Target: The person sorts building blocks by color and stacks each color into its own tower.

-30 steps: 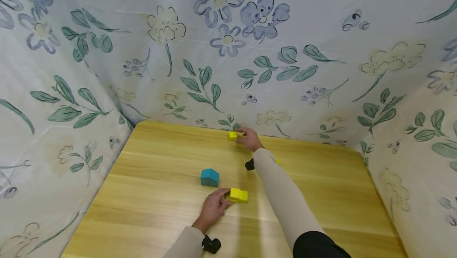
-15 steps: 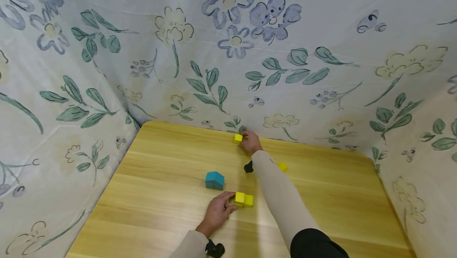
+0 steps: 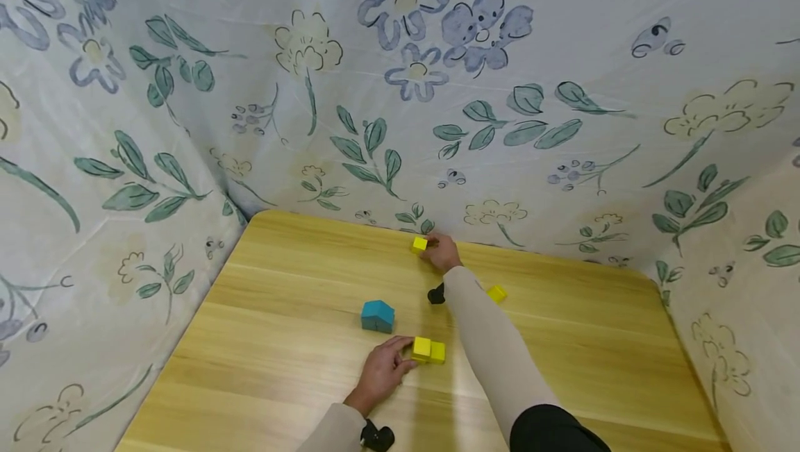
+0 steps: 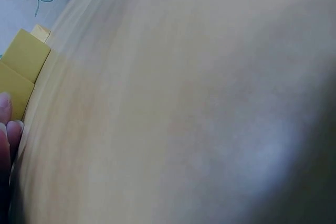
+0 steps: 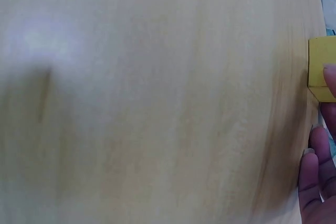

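Note:
Near the back edge of the table, my right hand (image 3: 442,253) pinches a yellow cube (image 3: 419,244). The right wrist view shows the thumb against one face of that yellow cube (image 5: 318,62), with other fingers curled below. Closer in, my left hand (image 3: 380,373) holds a yellow block (image 3: 421,348) between thumb and fingers. A second yellow block (image 3: 438,352) sits against its right side and looks lower. In the left wrist view, fingertips (image 4: 14,127) lie at the yellow blocks (image 4: 26,56).
A blue house-shaped block (image 3: 378,316) stands left of centre, just beyond my left hand. Another yellow block (image 3: 496,294) lies beside my right forearm, partly covered by the sleeve. Flowered cloth (image 3: 350,160) rises behind the wooden table (image 3: 287,285) and on both sides.
My right fingers have come together on the far yellow cube, which has turned slightly. The head view has shifted a little, uncovering the yellow block by the right forearm. My left hand keeps its place.

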### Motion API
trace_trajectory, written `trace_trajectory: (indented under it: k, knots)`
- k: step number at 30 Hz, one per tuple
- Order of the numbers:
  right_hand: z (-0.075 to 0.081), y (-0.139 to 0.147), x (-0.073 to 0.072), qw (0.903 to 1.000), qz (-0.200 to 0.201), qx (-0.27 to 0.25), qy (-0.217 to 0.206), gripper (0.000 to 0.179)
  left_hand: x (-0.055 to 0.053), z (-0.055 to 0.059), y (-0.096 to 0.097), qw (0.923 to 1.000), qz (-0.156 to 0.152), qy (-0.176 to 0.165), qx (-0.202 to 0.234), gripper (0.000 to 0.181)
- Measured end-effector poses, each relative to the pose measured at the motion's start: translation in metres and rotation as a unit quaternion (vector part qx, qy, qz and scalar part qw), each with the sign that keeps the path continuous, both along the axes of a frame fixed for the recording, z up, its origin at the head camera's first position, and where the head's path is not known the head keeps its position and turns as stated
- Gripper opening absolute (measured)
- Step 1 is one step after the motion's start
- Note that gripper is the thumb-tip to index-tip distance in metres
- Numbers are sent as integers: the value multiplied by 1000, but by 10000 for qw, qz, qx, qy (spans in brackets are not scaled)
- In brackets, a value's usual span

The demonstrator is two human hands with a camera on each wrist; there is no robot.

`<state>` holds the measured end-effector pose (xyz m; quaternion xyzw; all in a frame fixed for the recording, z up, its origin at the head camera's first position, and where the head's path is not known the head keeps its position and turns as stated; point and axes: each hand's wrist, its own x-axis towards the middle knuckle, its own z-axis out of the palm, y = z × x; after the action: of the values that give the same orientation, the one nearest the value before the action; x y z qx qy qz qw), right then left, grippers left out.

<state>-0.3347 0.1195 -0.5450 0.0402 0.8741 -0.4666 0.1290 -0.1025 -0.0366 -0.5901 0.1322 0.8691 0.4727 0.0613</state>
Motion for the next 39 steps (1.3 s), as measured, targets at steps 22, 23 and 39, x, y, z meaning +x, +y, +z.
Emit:
trace_trajectory:
  k: [22,23,39]
  knots:
    - [6,27,41,9960,159,-843,269,40,3,0,3,9996,-11,279,-84,43]
    - [6,28,44,9954,168,-888,321,39,4,-1,3,9996,0,277,-67,43]
    - [22,39,102,9887,33,-1116,996,37,5,1,3,9995,-29,319,16,43]
